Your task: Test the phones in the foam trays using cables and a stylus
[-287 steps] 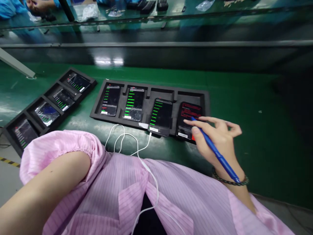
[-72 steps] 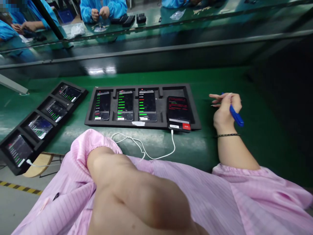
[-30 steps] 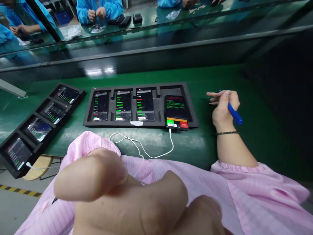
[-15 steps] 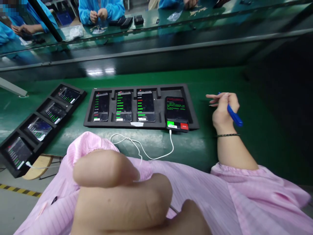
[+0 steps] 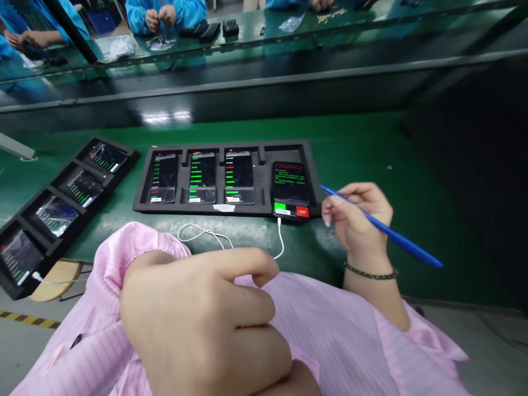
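Four smartphones [image 5: 202, 179] are lying in a black foam tray [image 5: 185, 208] on the green workbench [image 5: 355, 143], the rightmost phone [image 5: 290, 184], with a white cable [image 5: 282, 239], overlapping the tray's near edge. Beside its right edge, the right hand [image 5: 363, 234] is gripping a blue pen [image 5: 406, 242]; the left hand [image 5: 206, 319] is showing bent fingers, its hold impossible to tell. A second tray [image 5: 84, 215] is jutting past the workbench's near edge above a wooden stool [image 5: 55, 284]; blue-sleeved people [image 5: 181, 12] are sitting beyond.
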Tool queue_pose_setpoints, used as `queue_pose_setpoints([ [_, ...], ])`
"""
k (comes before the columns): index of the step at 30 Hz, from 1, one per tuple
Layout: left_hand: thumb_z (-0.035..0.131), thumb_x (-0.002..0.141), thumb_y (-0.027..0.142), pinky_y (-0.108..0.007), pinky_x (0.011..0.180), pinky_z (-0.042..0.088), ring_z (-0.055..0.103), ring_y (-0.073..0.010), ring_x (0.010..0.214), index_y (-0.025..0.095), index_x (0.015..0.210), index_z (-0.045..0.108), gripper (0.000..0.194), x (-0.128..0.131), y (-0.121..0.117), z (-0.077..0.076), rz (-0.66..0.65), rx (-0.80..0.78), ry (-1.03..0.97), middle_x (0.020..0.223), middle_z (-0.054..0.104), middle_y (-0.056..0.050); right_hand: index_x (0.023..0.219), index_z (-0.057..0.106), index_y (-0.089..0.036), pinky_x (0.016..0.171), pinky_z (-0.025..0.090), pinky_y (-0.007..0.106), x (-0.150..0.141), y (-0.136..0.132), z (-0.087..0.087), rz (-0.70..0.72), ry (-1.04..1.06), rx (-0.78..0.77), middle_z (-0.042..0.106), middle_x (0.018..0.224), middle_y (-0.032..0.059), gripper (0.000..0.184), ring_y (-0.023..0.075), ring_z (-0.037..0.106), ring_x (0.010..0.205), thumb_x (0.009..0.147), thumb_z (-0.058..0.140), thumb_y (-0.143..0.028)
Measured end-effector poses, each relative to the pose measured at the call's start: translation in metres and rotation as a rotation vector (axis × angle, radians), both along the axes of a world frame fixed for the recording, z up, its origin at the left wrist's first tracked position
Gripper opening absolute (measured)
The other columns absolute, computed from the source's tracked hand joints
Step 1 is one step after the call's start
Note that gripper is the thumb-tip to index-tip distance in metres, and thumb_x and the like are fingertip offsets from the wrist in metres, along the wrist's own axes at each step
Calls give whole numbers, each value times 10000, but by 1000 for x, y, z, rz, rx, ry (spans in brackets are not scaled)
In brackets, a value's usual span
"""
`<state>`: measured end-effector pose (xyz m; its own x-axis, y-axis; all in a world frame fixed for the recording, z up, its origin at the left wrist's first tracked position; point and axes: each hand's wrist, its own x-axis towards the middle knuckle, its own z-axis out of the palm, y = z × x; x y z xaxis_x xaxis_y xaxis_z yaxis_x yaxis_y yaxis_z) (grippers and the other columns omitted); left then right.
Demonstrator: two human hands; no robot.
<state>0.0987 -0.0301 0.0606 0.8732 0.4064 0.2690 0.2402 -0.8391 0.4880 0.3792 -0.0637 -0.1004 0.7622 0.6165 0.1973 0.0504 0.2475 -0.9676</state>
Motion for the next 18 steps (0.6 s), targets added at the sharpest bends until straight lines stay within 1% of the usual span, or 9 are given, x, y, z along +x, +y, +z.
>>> queue_pose_setpoints([
  [2,587,851,143,-321,624,519,515,-147,569,272,557,523,327,-2,3,6,8,4,-12,512,420,42,619,654,-265,322,343,252,-11,-7,0,11,-10,-32,613,567,-36,165,159,488,375,546,802,-277],
  [3,583,855,155,-324,634,531,519,-148,568,283,571,547,314,-2,2,6,25,17,-36,508,416,43,581,656,-264,310,330,254,-13,-9,-2,15,-6,-50,608,557,-33,135,154,470,358,546,786,-277],
  [6,565,863,188,-330,654,559,559,-158,593,305,607,599,283,-2,-1,-1,100,73,-120,506,428,45,544,648,-258,271,237,229,-17,-11,-8,23,30,-73,539,472,-32,88,144,399,312,581,723,-283],
  [8,560,865,196,-333,666,575,586,-161,612,306,625,614,270,-2,-1,-6,107,88,-134,521,458,45,540,607,-251,274,205,206,-18,-12,-12,11,39,-68,491,432,-43,105,137,378,309,601,691,-267],
  [11,555,879,192,-332,679,599,608,-148,611,296,667,638,251,-4,6,-3,44,78,-105,580,530,45,542,488,-235,305,229,186,-22,-12,-17,-16,40,-47,450,427,-60,182,116,372,337,626,649,-254],
  [13,539,902,193,-327,684,613,616,-136,600,289,706,655,248,-5,13,2,-6,71,-84,619,563,43,555,418,-227,326,225,174,-25,-12,-18,-2,74,-22,385,421,-75,222,89,328,345,642,622,-234],
  [15,537,917,194,-321,685,625,621,-127,591,283,735,662,238,-5,19,6,-60,65,-50,646,585,43,565,387,-222,337,200,166,-27,-12,-19,30,112,4,336,427,-85,242,68,289,350,657,609,-202],
  [18,566,912,182,-315,686,634,629,-128,596,282,764,661,202,-5,25,9,-122,60,13,659,602,50,574,394,-217,351,200,170,-28,-11,-22,52,85,45,343,444,-85,252,63,301,362,689,614,-169],
])
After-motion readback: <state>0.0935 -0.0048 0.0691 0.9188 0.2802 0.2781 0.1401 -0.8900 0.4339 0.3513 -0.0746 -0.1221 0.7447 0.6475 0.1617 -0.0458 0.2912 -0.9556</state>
